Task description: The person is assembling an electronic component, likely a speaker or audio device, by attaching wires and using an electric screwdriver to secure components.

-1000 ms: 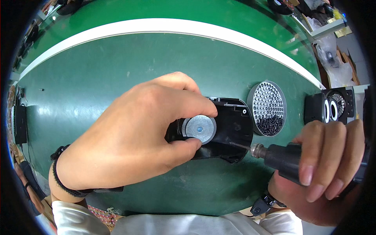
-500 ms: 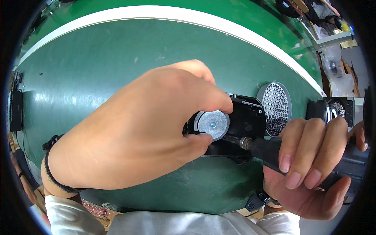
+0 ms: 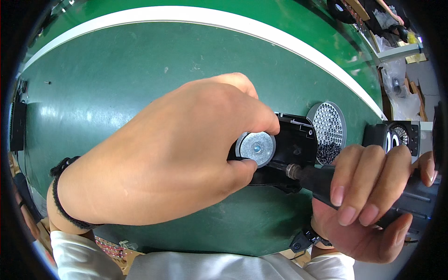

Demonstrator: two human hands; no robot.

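My left hand [image 3: 196,149] is closed, thumb and index finger at opposite edges of a round grey metal disc that looks like a speaker magnet [image 3: 255,149]. The disc sits in a black plastic housing [image 3: 298,147] on the table; my palm covers the housing's left part. My right hand [image 3: 366,205] grips a black electric screwdriver [image 3: 317,179] held low and nearly level. Its metal chuck [image 3: 293,171] points left, and the bit reaches over the housing beside the disc. Whether the tip sits on a screw is hard to see.
A round grey tray [image 3: 343,123] with a holed plate and dark screws stands behind the housing on the right. Farther right is a black device with a round grille [image 3: 404,135]. A white strip [image 3: 186,14] crosses the green table [image 3: 116,84] at the back.
The disc and my left hand have shifted slightly right. The screwdriver stays almost where it was, its bit still beside the disc.
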